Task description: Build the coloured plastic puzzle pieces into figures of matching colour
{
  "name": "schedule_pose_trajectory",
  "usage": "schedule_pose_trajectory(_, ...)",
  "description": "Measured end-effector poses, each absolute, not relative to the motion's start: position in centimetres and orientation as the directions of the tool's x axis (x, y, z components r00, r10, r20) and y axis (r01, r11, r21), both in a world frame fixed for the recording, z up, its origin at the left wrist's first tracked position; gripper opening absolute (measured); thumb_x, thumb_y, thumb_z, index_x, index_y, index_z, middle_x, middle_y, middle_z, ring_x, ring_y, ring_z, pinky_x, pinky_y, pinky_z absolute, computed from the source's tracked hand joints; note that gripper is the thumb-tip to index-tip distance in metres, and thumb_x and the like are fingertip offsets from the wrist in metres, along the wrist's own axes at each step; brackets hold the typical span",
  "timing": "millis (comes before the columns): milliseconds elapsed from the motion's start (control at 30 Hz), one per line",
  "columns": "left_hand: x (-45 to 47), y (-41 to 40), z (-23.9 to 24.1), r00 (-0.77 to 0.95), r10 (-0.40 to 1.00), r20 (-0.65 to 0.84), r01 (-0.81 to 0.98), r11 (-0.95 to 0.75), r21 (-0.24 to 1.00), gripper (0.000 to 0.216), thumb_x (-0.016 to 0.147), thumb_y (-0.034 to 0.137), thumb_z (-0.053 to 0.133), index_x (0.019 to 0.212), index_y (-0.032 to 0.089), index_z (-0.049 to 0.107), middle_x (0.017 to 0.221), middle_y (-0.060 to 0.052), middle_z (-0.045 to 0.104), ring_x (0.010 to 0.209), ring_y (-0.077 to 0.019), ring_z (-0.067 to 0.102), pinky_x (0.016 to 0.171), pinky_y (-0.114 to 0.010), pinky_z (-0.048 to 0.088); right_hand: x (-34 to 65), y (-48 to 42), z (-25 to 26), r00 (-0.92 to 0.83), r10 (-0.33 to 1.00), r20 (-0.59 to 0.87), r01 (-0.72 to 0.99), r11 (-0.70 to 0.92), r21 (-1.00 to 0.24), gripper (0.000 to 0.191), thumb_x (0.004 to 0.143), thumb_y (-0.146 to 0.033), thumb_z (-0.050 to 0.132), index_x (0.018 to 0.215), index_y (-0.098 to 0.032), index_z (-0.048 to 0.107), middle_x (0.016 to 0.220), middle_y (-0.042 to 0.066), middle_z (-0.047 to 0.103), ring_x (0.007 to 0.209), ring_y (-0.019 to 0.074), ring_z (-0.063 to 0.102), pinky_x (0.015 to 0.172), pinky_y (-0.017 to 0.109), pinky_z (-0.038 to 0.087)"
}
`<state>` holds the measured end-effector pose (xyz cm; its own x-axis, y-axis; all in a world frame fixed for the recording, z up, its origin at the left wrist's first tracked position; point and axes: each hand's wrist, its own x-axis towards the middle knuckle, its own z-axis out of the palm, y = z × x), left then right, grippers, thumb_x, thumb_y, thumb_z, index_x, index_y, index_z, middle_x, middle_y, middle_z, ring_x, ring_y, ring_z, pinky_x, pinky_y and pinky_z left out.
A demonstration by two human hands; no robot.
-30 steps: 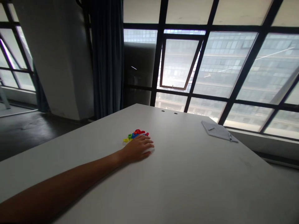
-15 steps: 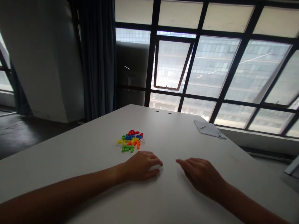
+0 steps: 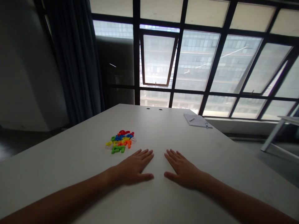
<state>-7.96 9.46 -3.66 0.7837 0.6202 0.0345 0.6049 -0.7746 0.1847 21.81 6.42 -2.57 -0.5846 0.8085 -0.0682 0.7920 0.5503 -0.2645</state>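
My left hand [image 3: 136,166] lies flat on the white table [image 3: 93,168], palm down, fingers stretched out and thumb apart. Facing it, my right hand [image 3: 183,169] rests palm down in the same way, with a small gap between the two. Neither hand holds anything. Just beyond my left hand is a pile of colourful plastic letters [image 3: 120,141], in red, blue, yellow, orange and green, with a few clear pieces at its edges. The left fingertips are near the pile but apart from it.
Toward the right far edge lies a white notepad [image 3: 197,121] with pens on it. Two dark round holes [image 3: 154,109] sit at the table's far end. Beyond are large windows [image 3: 196,62] and a dark curtain [image 3: 77,62]. Another white table [image 3: 280,127] stands at the right.
Both hands have flattened onto the table, fingers extended and thumbs spread, where they were loosely curved before. The view has swung to the right, so the letters and notepad appear farther left.
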Motion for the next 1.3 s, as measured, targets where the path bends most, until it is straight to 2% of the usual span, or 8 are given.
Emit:
schedule_pose_trajectory(300,-7.92,9.38,-3.15,0.772,0.634,0.046,0.608,-0.757,0.238,0.083,0.095,0.073,0.040,0.162,0.032,0.012,0.166,-0.006,0.014,0.153,-0.0320,0.017,0.125,-0.052,0.017,21.87,6.56,-2.95,-0.578,0.816,-0.009,0.786,0.554,-0.275,0.089,0.095,-0.076,0.034,0.160,-0.016,0.024,0.166,0.012,0.017,0.155,0.0303,0.014,0.126,0.051,0.012)
schedule_pose_trajectory(633,-7.83,9.18,-2.89,0.767,0.641,0.041,0.611,-0.747,0.263,0.082,0.095,0.072,0.041,0.161,0.033,0.014,0.166,-0.006,0.016,0.153,-0.0325,0.018,0.125,-0.053,0.018,21.85,6.74,-3.11,-0.576,0.817,0.002,0.789,0.557,-0.260,0.086,0.096,-0.074,0.034,0.160,-0.017,0.026,0.166,0.012,0.020,0.155,0.0295,0.017,0.126,0.050,0.013)
schedule_pose_trajectory(867,-7.62,9.04,-2.68,0.755,0.655,0.004,0.634,-0.732,0.249,0.083,0.095,0.075,0.037,0.162,0.031,0.014,0.166,-0.006,0.015,0.154,-0.0313,0.016,0.125,-0.053,0.017,21.81,6.69,-3.05,-0.578,0.816,0.014,0.792,0.565,-0.233,0.086,0.096,-0.074,0.033,0.159,-0.015,0.027,0.165,0.013,0.022,0.154,0.0294,0.018,0.126,0.049,0.014)
schedule_pose_trajectory(1300,-7.80,9.18,-3.28,0.771,0.633,0.070,0.610,-0.766,0.201,0.081,0.096,0.072,0.038,0.162,0.031,0.015,0.166,-0.006,0.019,0.152,-0.0311,0.023,0.124,-0.050,0.021,21.90,6.72,-3.25,-0.577,0.816,0.028,0.785,0.564,-0.256,0.083,0.097,-0.071,0.037,0.160,-0.017,0.029,0.166,0.012,0.023,0.154,0.0308,0.019,0.126,0.051,0.014)
